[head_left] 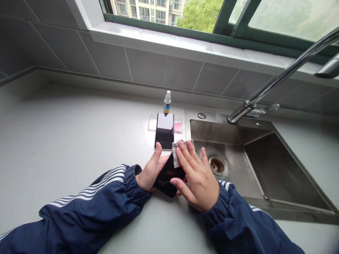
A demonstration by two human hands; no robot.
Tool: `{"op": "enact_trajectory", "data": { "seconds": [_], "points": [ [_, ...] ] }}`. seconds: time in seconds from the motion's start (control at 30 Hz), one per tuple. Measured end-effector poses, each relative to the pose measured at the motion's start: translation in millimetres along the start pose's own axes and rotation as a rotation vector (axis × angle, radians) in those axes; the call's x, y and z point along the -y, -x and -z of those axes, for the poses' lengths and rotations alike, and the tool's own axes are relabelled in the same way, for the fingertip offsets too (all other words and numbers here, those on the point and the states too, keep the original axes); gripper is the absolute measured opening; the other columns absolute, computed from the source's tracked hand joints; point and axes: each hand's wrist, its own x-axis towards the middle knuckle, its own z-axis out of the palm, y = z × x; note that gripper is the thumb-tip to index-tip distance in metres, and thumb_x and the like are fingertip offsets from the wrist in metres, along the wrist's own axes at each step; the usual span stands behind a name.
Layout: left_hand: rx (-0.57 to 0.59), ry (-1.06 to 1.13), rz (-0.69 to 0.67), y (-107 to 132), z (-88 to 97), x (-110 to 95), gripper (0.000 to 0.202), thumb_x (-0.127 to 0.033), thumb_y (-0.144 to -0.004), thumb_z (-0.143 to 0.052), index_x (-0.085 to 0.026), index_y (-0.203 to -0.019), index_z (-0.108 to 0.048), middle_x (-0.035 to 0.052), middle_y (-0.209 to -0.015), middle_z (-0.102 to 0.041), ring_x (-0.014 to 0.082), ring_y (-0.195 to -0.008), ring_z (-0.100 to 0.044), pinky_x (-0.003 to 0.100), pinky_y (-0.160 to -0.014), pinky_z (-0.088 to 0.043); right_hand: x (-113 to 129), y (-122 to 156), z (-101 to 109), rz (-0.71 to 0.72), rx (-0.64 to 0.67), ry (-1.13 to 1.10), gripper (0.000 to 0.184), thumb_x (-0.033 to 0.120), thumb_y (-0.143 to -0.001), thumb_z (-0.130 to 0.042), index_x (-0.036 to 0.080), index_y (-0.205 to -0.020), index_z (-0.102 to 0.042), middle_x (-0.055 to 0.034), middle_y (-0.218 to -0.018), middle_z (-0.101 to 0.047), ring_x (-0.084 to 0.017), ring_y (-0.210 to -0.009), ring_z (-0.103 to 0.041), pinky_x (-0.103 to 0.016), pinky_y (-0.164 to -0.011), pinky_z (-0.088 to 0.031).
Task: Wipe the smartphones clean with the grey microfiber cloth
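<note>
– Now, gripping the dark phone (168, 178) in the left hand (149, 173), over the worktop (79, 141)!
– Yes, and pressing a grey cloth (176, 161) to its far end with the right hand (199, 179) spread flat!

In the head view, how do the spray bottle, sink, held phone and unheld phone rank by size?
1. Sink
2. Held phone and unheld phone: unsure; the held one is nearer, partly covered
3. Spray bottle

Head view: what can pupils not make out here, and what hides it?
All in the head view:
Held phone, far end: under cloth and right hand.
Left hand, palm: behind that phone.
Clear case, middle: behind second phone.
Bottle, label text: too small.
Tap, bend: beyond the right edge.
</note>
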Motion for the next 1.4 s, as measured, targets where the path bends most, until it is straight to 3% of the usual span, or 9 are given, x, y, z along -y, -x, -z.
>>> {"op": "enact_trajectory", "data": {
  "seconds": [0.1,0.2,0.43,0.67,0.83,1.0,1.17,1.3,1.4],
  "points": [
    [-0.023,-0.035,-0.032,0,0.3,0,0.091,-0.075,-0.093,-0.013,-0.007,-0.137,-0.056,0.0169,-0.091,-0.073,0.0243,-0.070,-0.071,0.031,-0.062,-0.053,0,0,-2,0.053,0.017,-0.006,0.073,0.052,-0.101,-0.043,0.014,-0.159,-0.022,-0.0114,-0.163,-0.028,-0.031,-0.154,-0.018,-0.059,-0.124,-0.001],
    [0.044,-0.078,0.022,0,-0.5,-1,0.096,-0.077,-0.090,-0.008,-0.009,-0.138,-0.055,0.0182,-0.095,-0.072,0.0256,-0.067,-0.070,0.033,-0.057,-0.052,-2,0,-3,-0.042,-0.017,0.006,0.074,0.050,-0.101,-0.042,0.013,-0.160,-0.017,-0.0127,-0.165,-0.023,-0.031,-0.155,-0.015,-0.060,-0.124,-0.004],
    [-0.002,-0.013,0.010,1,-4.3,-2,0.090,-0.072,-0.094,-0.009,-0.008,-0.136,-0.057,0.0194,-0.097,-0.074,0.0286,-0.082,-0.073,0.035,-0.066,-0.056,2,-1,-3,-0.015,-0.021,-0.021,0.075,0.054,-0.100,-0.044,0.009,-0.156,-0.028,-0.0133,-0.164,-0.026,-0.032,-0.155,-0.016,-0.058,-0.125,0.000],
    [-0.043,0.208,0.047,0,-1.7,-11,0.092,-0.077,-0.092,-0.023,-0.001,-0.130,-0.060,0.0232,-0.100,-0.074,0.0316,-0.095,-0.073,0.039,-0.085,-0.055,17,2,-4,0.231,-0.063,-0.228,0.061,0.054,-0.098,-0.049,0.013,-0.143,-0.051,-0.0106,-0.148,-0.053,-0.030,-0.147,-0.038,-0.058,-0.125,0.009],
    [-0.025,0.244,0.039,0,0.2,-13,0.092,-0.076,-0.092,-0.020,-0.003,-0.137,-0.054,0.0229,-0.102,-0.073,0.0319,-0.090,-0.073,0.042,-0.082,-0.056,-4,1,5,0.337,-0.099,-0.338,0.049,0.048,-0.099,-0.052,0.016,-0.135,-0.058,-0.0096,-0.134,-0.067,-0.028,-0.137,-0.053,-0.060,-0.125,0.002],
    [0.038,0.224,0.093,1,5.1,-12,0.089,-0.077,-0.091,-0.020,-0.010,-0.144,-0.046,0.0202,-0.100,-0.072,0.0353,-0.081,-0.072,0.049,-0.065,-0.058,-29,-2,13,0.092,-0.141,-0.186,0.041,0.031,-0.100,-0.052,0.017,-0.138,-0.057,-0.0119,-0.143,-0.059,-0.028,-0.142,-0.046,-0.058,-0.125,-0.012],
    [0.060,0.226,0.059,1,5.4,-12,0.088,-0.076,-0.092,-0.017,-0.011,-0.146,-0.044,0.0189,-0.099,-0.071,0.0312,-0.077,-0.072,0.043,-0.061,-0.058,-26,-3,12,0.230,-0.137,-0.295,0.042,0.040,-0.098,-0.055,0.019,-0.134,-0.060,-0.0089,-0.136,-0.065,-0.029,-0.138,-0.051,-0.060,-0.126,-0.008],
    [0.073,0.185,0.081,1,2.2,-13,0.090,-0.077,-0.091,-0.015,-0.012,-0.146,-0.044,0.0187,-0.102,-0.071,0.0317,-0.075,-0.071,0.045,-0.060,-0.058,-21,-3,11,0.075,-0.152,-0.214,0.043,0.037,-0.098,-0.053,0.017,-0.136,-0.059,-0.0114,-0.142,-0.060,-0.029,-0.142,-0.046,-0.059,-0.125,-0.012],
    [0.060,0.178,0.066,1,1.7,-12,0.091,-0.078,-0.091,-0.019,-0.010,-0.146,-0.045,0.0200,-0.101,-0.071,0.0277,-0.068,-0.070,0.041,-0.059,-0.057,-20,-3,11,0.243,-0.174,-0.316,0.045,0.046,-0.096,-0.054,0.019,-0.130,-0.064,-0.0095,-0.130,-0.069,-0.029,-0.134,-0.056,-0.059,-0.126,-0.011]
  ]
}}
